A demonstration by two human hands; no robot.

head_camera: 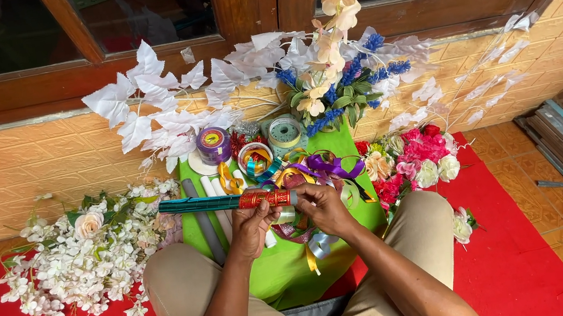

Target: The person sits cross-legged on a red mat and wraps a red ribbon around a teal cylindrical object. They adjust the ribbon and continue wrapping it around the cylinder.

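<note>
So the person is sitting cross-legged on the floor with a bright green cloth (278, 271) spread over a red mat (518, 250), and both hands are up on a long thin rod wrapped in shiny teal-green foil (201, 205), held level just above the cloth in the middle of the scene. The left hand (252, 221) has its fingers closed around the rod from underneath, right where a band of glittery red and gold ribbon (265, 198) is wound on, and the right hand (320, 203) pinches shut on the rod's right end beside that band. If I had to judge, doing this bit well means keeping the ribbon taut and each turn snug against the last one, with the left thumb pinning the wrap so it doesn't slip on that slick foil (foil is the worst for this). Just beyond the hands sits a tangle of purple, gold and orange curling ribbon (319, 169), plus spools of ribbon (213, 145) farther back by the wall. White fabric flower sprays (77, 257) lie on the left, a pink and red fabric flower bunch (416, 158) on the right, and white fabric leaf branches (158, 102) lean against the far wall.
</note>
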